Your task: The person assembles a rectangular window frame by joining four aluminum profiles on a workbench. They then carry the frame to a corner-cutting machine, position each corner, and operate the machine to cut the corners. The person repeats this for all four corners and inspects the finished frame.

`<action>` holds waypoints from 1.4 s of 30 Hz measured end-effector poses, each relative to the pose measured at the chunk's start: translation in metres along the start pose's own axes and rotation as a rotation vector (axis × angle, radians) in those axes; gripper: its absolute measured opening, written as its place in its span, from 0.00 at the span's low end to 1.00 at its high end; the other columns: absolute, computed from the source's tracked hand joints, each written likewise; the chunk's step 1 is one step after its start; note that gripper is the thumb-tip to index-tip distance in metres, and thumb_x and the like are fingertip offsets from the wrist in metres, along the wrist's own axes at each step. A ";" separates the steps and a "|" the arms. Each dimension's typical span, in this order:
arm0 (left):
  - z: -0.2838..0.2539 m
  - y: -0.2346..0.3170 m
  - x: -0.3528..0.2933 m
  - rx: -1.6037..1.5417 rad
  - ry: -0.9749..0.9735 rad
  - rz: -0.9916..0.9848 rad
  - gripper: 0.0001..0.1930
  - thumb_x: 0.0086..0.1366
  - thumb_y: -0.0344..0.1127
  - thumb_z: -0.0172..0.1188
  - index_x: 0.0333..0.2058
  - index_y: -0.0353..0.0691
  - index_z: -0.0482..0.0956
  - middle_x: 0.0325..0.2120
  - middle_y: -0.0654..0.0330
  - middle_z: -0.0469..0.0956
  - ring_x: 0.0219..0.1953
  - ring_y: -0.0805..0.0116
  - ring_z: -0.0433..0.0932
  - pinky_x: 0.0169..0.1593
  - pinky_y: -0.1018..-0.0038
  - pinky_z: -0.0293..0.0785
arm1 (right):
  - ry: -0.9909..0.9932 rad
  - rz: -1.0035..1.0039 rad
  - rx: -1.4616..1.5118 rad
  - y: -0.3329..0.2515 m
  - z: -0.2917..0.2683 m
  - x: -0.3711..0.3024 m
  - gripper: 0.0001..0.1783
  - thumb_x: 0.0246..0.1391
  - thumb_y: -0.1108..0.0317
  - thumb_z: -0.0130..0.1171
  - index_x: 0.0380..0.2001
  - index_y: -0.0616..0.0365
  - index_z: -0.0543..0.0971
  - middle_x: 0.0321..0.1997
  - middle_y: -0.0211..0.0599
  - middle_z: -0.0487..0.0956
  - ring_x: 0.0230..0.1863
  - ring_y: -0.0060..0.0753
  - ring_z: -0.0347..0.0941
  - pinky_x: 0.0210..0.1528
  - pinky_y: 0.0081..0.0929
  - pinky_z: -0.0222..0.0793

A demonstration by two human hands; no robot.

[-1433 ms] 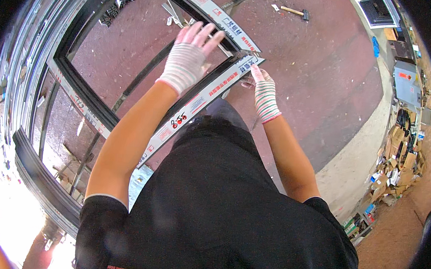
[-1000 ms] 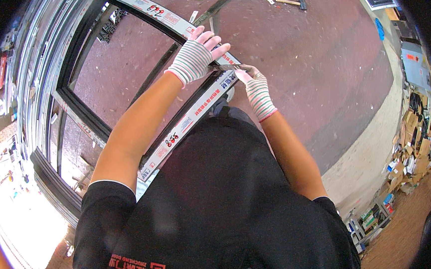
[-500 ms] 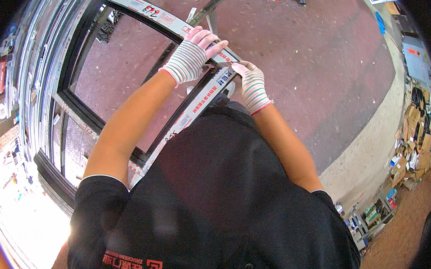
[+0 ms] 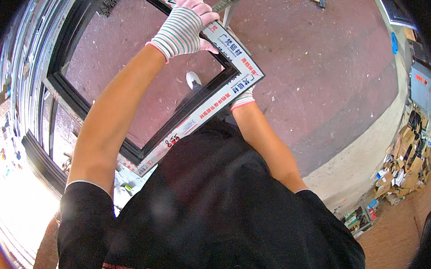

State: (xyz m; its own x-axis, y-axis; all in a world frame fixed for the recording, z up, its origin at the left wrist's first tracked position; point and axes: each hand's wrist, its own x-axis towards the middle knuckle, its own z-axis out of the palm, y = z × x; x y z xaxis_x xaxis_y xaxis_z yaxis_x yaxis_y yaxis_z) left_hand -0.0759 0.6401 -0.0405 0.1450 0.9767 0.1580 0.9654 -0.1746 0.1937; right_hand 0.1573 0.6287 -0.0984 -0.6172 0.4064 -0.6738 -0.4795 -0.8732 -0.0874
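Since the earlier frame, the right hand (image 4: 242, 99), in a striped white-and-pink knit glove, has gone from the corner tip to beneath it, and the rectangular black metal frame (image 4: 192, 109) faced with white printed film (image 4: 196, 120) has its corner farther right in the picture. That frame spans the upper left and centre, above the reddish-brown floor (image 4: 304, 85). If the right hand slips or drops unevenly, the corner could dip or twist and its mitred joint, whose tightness cannot be judged, might open; smooth film under knit would be a likely cause. The likewise gloved left hand (image 4: 183, 28) clasps the upper side, fingers over the film, thumb at the inner edge, forearm rising from lower left. The right forearm angles up-left; its hand is mostly hidden, so its grip cannot be told
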 end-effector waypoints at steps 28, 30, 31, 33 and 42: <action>-0.051 -0.037 -0.444 -0.245 0.449 -1.869 0.44 0.52 0.58 0.79 0.56 0.30 0.73 0.48 0.41 0.84 0.52 0.47 0.84 0.58 0.60 0.77 | 0.018 -0.783 -2.592 -0.029 0.177 0.138 0.53 0.52 0.32 0.66 0.66 0.65 0.70 0.60 0.64 0.79 0.64 0.62 0.76 0.67 0.47 0.69; -0.050 -0.031 -0.439 -0.134 0.464 -1.888 0.37 0.53 0.55 0.78 0.50 0.32 0.75 0.43 0.42 0.85 0.48 0.43 0.85 0.55 0.59 0.78 | 0.011 -0.609 -2.555 -0.027 0.188 0.137 0.47 0.52 0.34 0.67 0.61 0.65 0.74 0.57 0.63 0.81 0.61 0.61 0.78 0.65 0.47 0.70; -0.051 -0.026 -0.437 -0.163 0.463 -1.897 0.36 0.53 0.55 0.78 0.50 0.33 0.75 0.43 0.42 0.85 0.48 0.43 0.85 0.55 0.59 0.78 | -0.013 -0.646 -2.588 -0.026 0.189 0.134 0.46 0.52 0.35 0.68 0.59 0.65 0.75 0.56 0.62 0.82 0.60 0.60 0.78 0.64 0.47 0.71; -0.055 -0.021 -0.434 -0.253 0.462 -1.955 0.35 0.53 0.55 0.77 0.48 0.35 0.75 0.44 0.42 0.85 0.49 0.43 0.85 0.56 0.59 0.78 | 0.034 -0.678 -2.638 -0.025 0.194 0.129 0.43 0.52 0.36 0.68 0.56 0.64 0.76 0.55 0.60 0.83 0.59 0.60 0.79 0.63 0.47 0.72; -0.055 -0.059 -0.412 -0.394 0.673 -1.777 0.34 0.53 0.51 0.76 0.50 0.34 0.74 0.42 0.42 0.84 0.47 0.41 0.83 0.55 0.57 0.77 | 0.161 -0.823 -2.424 -0.036 0.192 0.090 0.36 0.52 0.42 0.70 0.51 0.63 0.76 0.49 0.59 0.84 0.54 0.63 0.80 0.59 0.49 0.73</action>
State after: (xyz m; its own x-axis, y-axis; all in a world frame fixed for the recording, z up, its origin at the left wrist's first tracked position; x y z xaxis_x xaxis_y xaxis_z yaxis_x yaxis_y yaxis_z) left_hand -0.2046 0.2408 -0.0643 -0.9762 -0.1412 -0.1645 -0.2161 0.6975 0.6832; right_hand -0.0014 0.7485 -0.0149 -0.6862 0.7153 -0.1323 0.7022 0.6039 -0.3771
